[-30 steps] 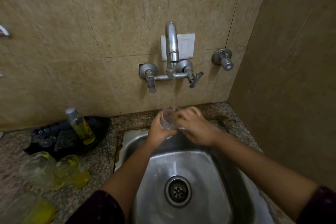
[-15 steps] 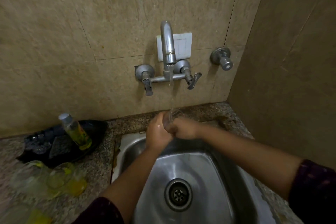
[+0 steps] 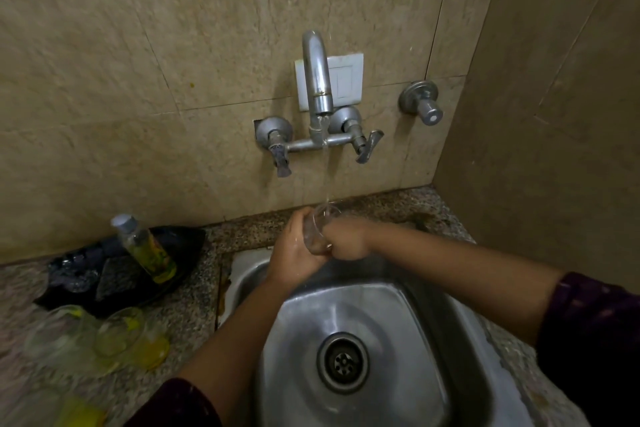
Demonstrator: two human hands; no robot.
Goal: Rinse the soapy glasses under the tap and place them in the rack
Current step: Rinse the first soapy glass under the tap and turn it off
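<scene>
A clear glass (image 3: 320,224) is held upright under the thin stream from the wall tap (image 3: 317,80), over the back of the steel sink (image 3: 415,322). My left hand (image 3: 294,246) wraps round its left side. From the right, my right hand (image 3: 343,239) grips it with curled fingers. Water falls into the glass mouth. Soapy glasses (image 3: 131,336) with yellow foam lie on their sides on the counter at the left, with another glass (image 3: 55,340) beside them.
A black tray (image 3: 180,243) on the granite counter holds a dish-soap bottle (image 3: 145,250) and dark scrub pads. A side valve (image 3: 420,104) juts from the wall right of the tap. The side wall closes in on the right. No rack shows in view.
My right hand has turned from resting over the glass rim to gripping its side. The glass now stands more upright in the stream. The view shifted slightly.
</scene>
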